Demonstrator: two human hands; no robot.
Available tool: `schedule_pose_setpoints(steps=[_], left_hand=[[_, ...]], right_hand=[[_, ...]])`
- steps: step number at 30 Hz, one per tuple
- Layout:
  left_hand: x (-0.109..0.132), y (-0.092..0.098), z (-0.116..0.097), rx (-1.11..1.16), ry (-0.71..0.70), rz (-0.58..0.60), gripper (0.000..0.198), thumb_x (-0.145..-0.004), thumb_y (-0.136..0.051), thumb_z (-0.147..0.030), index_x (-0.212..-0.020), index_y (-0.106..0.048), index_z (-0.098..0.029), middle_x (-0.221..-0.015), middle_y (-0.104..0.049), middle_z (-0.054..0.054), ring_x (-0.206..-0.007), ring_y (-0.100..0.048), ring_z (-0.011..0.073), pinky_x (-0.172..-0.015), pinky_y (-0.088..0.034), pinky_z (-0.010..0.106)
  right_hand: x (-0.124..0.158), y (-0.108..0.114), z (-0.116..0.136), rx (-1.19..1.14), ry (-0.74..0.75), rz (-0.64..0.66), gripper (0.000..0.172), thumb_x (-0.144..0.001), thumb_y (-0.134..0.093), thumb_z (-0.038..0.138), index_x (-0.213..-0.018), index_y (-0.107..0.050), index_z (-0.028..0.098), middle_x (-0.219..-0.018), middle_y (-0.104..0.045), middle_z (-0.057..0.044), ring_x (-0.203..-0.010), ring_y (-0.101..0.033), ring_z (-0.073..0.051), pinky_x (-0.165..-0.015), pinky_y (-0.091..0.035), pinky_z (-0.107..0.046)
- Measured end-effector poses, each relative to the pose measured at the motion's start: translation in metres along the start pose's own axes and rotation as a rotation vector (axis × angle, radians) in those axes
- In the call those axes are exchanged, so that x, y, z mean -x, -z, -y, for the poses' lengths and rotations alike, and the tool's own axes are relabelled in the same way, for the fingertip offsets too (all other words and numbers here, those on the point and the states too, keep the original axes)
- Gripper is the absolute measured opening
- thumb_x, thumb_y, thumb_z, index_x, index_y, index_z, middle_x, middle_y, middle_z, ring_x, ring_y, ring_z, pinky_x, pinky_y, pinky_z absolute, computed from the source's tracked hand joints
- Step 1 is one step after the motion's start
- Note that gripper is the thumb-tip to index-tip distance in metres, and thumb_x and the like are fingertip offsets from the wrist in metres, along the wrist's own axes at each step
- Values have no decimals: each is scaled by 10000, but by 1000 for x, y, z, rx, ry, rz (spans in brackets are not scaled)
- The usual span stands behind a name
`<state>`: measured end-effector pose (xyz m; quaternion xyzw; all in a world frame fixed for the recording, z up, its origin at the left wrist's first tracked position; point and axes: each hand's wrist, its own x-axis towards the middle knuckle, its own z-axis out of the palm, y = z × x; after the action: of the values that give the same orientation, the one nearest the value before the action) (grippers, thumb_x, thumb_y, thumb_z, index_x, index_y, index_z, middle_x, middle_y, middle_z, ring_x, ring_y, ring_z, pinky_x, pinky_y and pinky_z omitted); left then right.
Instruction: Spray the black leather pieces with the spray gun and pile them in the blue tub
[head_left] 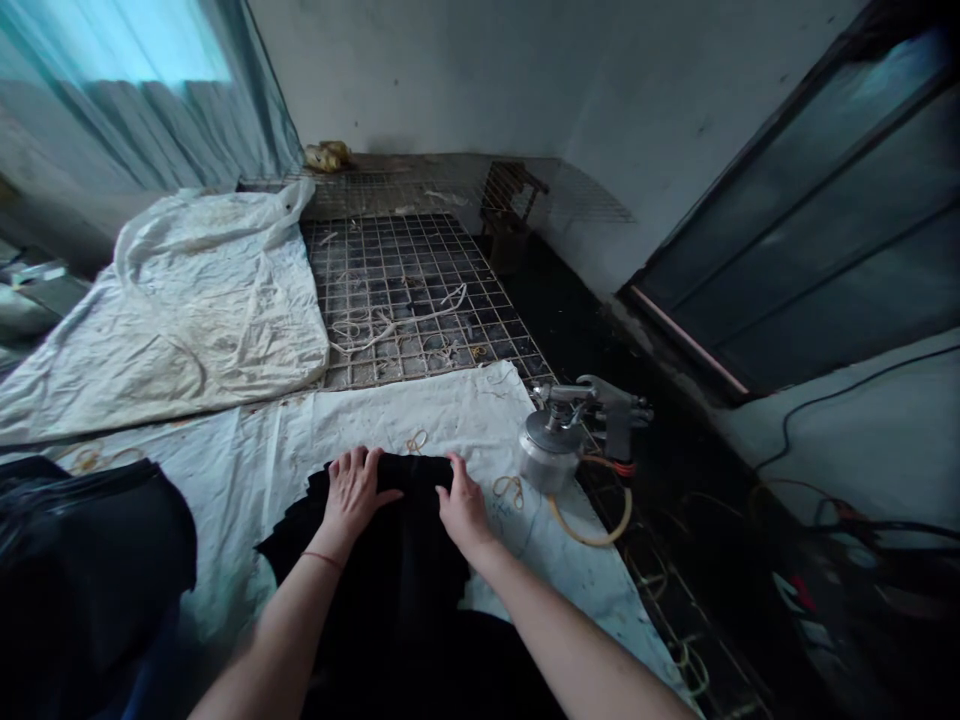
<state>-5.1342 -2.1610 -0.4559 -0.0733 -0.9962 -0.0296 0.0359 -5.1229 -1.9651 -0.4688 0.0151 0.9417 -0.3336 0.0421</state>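
Observation:
A fanned stack of black cloth pieces (416,525) lies in front of me, its layers stepped along the left edge. My left hand (351,492) grips the far left part of the stack, fingers over the edge and thumb on top. At the far right corner, my right hand (463,503) holds the same edge between thumb and fingers. The dark cloth hides the exact number of layers in my grasp. Beneath it all is a white sheet (480,400). A spray gun with a metal cup (551,450) stands right of my right hand.
More black pieces (135,530) are piled at left. Behind are a crumpled white sheet (225,290) and a wire mesh (405,270) with cord scraps. A yellowish hose (592,540) curves from the spray gun. Loose rubber bands (510,490) lie nearby. Dark floor (570,310) runs along the right.

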Motion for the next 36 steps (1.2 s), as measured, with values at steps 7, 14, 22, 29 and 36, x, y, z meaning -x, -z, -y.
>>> schedule_pose_setpoints(steps=[7,14,22,29,36], left_hand=[[13,2,-30,88,-303,116,239,-891,-456,-169,-1006,-636,-277,-972,-559,57,-895,-506,203,-798,-429,337],[48,-7,-78,197,63,2,354,-879,-378,-89,-1172,-566,-151,-1016,-587,101,-952,-568,207,-846,-498,351],[95,-19,-110,177,94,25,460,-891,-452,-206,-1348,-487,-243,-1442,-389,171,-1401,-236,370,-1054,-347,563],[100,-16,-111,174,125,97,530,-882,-501,-302,-1403,-409,-312,-1546,-239,150,-1418,-151,410,-1046,-284,642],[100,-13,-119,178,156,67,536,-868,-509,-287,-1397,-422,-302,-1526,-278,155,-1416,-162,402,-1052,-254,652]], right_hand=[[-1,2,6,155,17,96,480,-859,-481,39,-1269,-591,262,-1058,-554,-109,-912,-638,-202,-806,-489,-271],[1,5,0,160,7,90,354,-880,-523,127,-1156,-662,299,-1156,-497,-89,-891,-640,-167,-776,-493,-256],[-12,16,-17,15,43,111,185,-820,-619,150,-970,-716,197,-953,-606,-67,-889,-614,-179,-836,-479,-277],[-2,34,-21,-55,57,70,204,-803,-603,95,-985,-670,159,-973,-617,-78,-887,-602,-174,-855,-475,-292],[41,51,-23,-138,407,18,251,-929,-422,126,-975,-662,185,-951,-627,-70,-940,-567,-181,-866,-472,-309]])
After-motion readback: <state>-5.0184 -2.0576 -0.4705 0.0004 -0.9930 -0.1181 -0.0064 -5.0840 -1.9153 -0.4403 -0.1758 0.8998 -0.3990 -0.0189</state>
